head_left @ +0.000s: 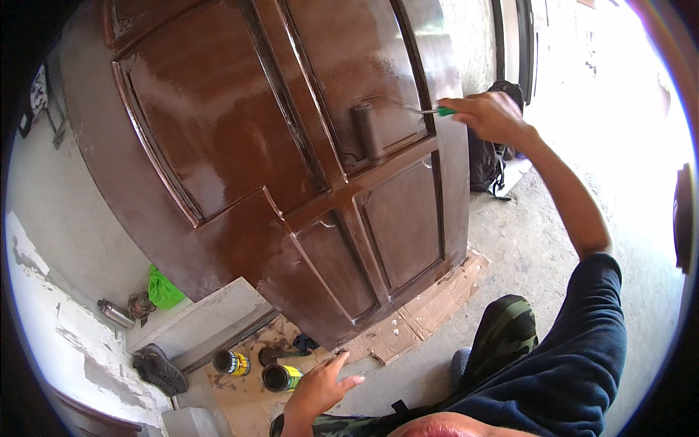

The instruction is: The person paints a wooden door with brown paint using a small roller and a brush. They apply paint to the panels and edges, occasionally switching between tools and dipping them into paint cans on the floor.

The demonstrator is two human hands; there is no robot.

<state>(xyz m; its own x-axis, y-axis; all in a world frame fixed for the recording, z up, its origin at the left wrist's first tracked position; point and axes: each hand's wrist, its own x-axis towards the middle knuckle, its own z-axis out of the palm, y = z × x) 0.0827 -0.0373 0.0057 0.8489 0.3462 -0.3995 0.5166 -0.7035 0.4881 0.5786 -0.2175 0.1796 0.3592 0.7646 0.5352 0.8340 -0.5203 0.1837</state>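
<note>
My right hand [489, 116] is wrapped round the green handle of a paint roller [369, 132]. The roller's dark brown sleeve lies against the upper right panel of a brown panelled door [218, 131], just above a cross rail. Wet, glossy brown paint covers much of the door, while its lower panels look duller. Low in the view, my left hand [322, 386] has its fingers apart and holds nothing. Beside it stand an open paint can [282, 378] with dark paint inside and a second can [231, 362].
Paint-spotted cardboard [411, 324] lies under the door's foot. A black backpack [486, 164] rests behind the door's right edge. Left of the cans are dark shoes [159, 370], a metal flask [116, 313] and a green bag [164, 288].
</note>
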